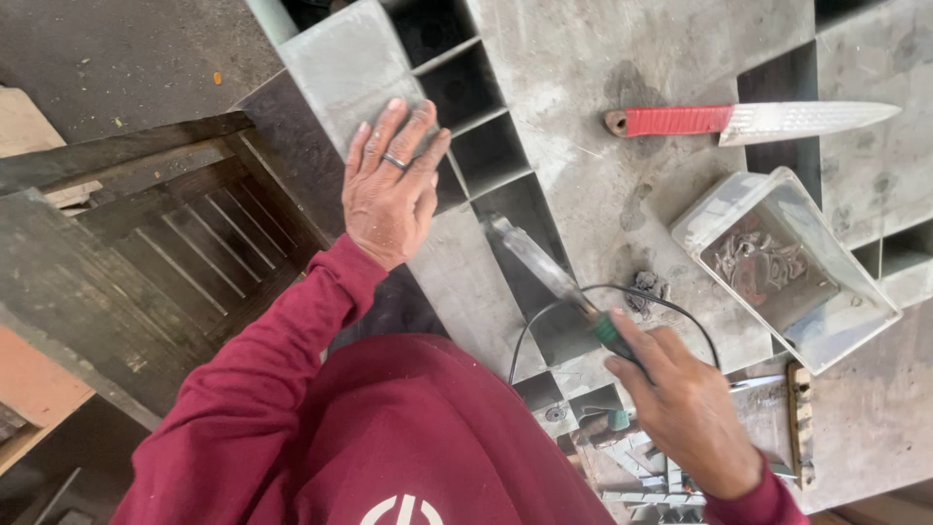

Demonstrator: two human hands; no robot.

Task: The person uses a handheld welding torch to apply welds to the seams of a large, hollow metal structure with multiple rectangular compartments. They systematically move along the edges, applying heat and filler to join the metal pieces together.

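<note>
Green-handled iron (559, 282) gripped in right hand (685, 408), fingers closed round the handle near its green collar, thumb on top; black cord (544, 316) looping off the handle toward the body. Tip of the iron resting low on the grey metal frame (583, 58), at the edge of one dark opening, close to the grey sheet piece (350, 68). Left hand (391, 185) laid flat and open on that sheet piece, fingers spread, ring on one finger, holding nothing, only pressing down. Likely step in hand: joining or soldering along a seam, one hand steadying, the other bringing the tip to the joint. Next move, by judgement, calls for a steady tip along the seam, firm pressure on the sheet, and the cord kept off the hot end. Further out on the table (875, 428): small dark lump (646, 287) just beside the cord, clear plastic tub (787, 267) with rusty bits inside, red-handled knife (748, 120) lying across the frame, well apart from both hands. Metal offcuts (641, 472) below the right hand. Dark wooden bench (165, 253) off to the left
</note>
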